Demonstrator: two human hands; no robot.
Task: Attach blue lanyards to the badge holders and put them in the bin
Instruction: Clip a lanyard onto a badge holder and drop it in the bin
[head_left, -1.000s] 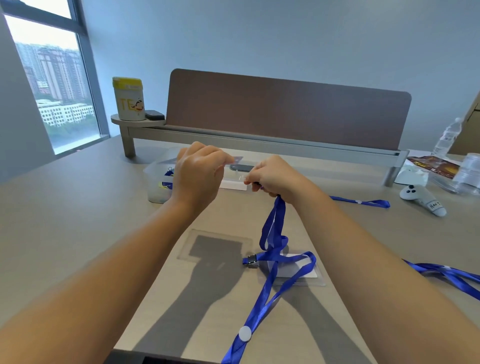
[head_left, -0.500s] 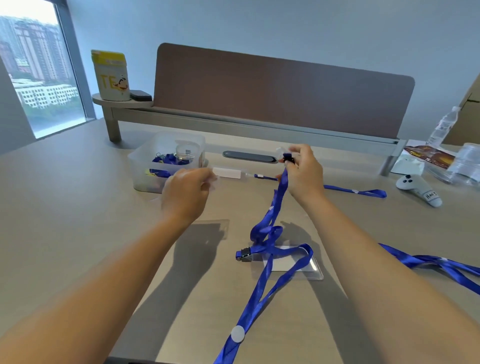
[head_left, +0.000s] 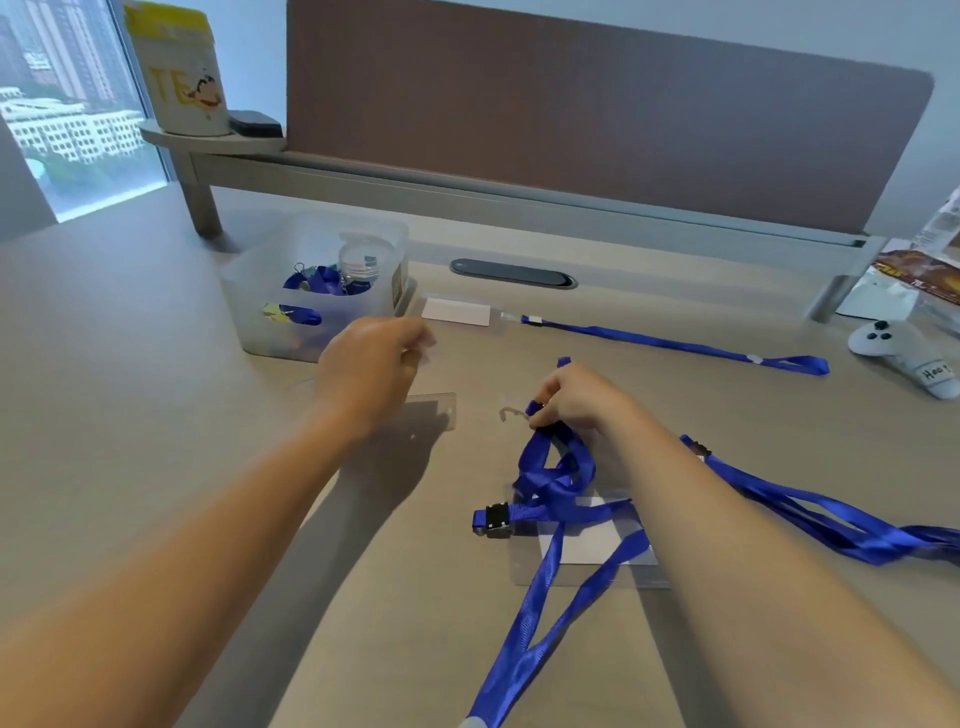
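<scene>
Right hand (head_left: 576, 397) pinches a blue lanyard (head_left: 558, 478) above the table (head_left: 130, 415); left hand (head_left: 363, 374), fingers loosely curled, hovers beside the clear bin (head_left: 260, 312), its grip unclear.

Two bare forearms in view, entering from the bottom edge left and right. No sleeves visible up to the frame edge on either arm. Left hand (head_left: 371, 371) bare: no glove, ring, watch or band seen on hand or wrist. Right hand (head_left: 576, 397) also bare: no glove, wrist clear of any strap or watch. Nails short where visible on the left fingertips, slightly motion-blurred. No markings, tape or tattoos on either forearm. Upper arms, shoulders and clothing lie outside the frame.
</scene>
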